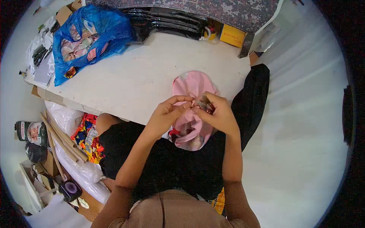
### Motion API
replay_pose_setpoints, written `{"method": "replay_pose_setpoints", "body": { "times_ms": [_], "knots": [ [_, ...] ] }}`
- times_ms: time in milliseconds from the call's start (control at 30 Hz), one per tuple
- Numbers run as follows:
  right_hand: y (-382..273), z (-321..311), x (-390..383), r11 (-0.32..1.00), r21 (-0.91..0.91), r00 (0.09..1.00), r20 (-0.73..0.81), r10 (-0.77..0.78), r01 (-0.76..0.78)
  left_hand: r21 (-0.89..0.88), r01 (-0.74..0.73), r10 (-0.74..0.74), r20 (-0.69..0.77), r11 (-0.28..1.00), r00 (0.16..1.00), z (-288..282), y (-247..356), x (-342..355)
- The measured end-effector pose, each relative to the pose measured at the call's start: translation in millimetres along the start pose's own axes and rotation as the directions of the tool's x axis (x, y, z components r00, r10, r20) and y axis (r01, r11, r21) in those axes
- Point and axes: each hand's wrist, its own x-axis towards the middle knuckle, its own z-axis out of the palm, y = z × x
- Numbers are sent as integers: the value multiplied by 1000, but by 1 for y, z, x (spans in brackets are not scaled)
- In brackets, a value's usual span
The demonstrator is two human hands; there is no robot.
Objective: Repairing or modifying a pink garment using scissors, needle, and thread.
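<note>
White table (125, 79) in bright light

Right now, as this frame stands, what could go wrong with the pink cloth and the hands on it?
1. The right grip seems to hold a small metallic tool close to the left grip; if it is sharp, it might nick a finger or the pink cloth.
2. The cloth's lower part reaches past the near edge of the white table, so it could slide toward the lap if the pinch loosens.
</note>
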Motion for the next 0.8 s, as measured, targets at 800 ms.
{"method": "replay_pose_setpoints", "body": {
  "times_ms": [800],
  "knots": [
    [15,16,1,934,273,968,160,194,-232,357,-278,352,-162,892,922,6,-2,-3]
  ]
}}
